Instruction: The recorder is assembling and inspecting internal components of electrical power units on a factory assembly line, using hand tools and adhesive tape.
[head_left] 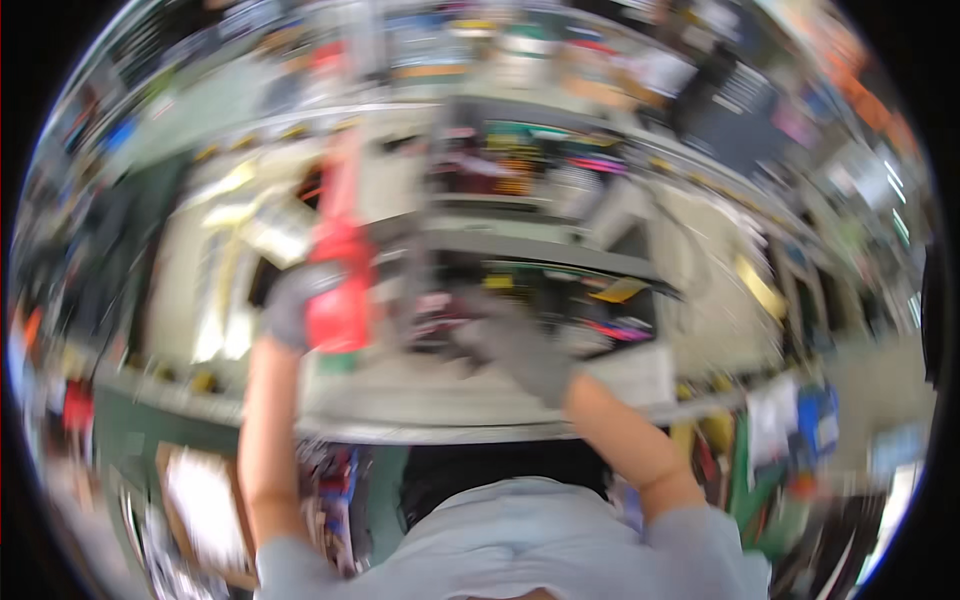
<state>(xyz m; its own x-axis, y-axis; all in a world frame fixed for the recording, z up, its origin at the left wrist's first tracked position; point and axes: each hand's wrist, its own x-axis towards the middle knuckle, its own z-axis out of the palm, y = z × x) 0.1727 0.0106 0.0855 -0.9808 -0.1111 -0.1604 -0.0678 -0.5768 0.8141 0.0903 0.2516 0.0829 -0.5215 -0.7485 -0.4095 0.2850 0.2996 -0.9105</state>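
Note:
My left hand [288, 308], in a dark grey glove, is closed around a red long-bodied object [340, 290] that looks like a power tool. A narrower red part [342, 170] runs away from me above it, and green shows at its near end. My right hand [525, 350], also in a grey glove, reaches in from the right to the front of an open grey metal frame [550, 248]. Dark, yellow, green and pink parts [515, 300] sit inside the frame. Motion smears the right fingers, so their hold is unclear.
The pale workbench [390, 395] has a raised metal front edge. Papers and a yellow item [240, 230] lie to the left. On the right a dark cable [690, 235] curves over the bench near another yellow item [760, 285]. Shelves with boxes stand behind.

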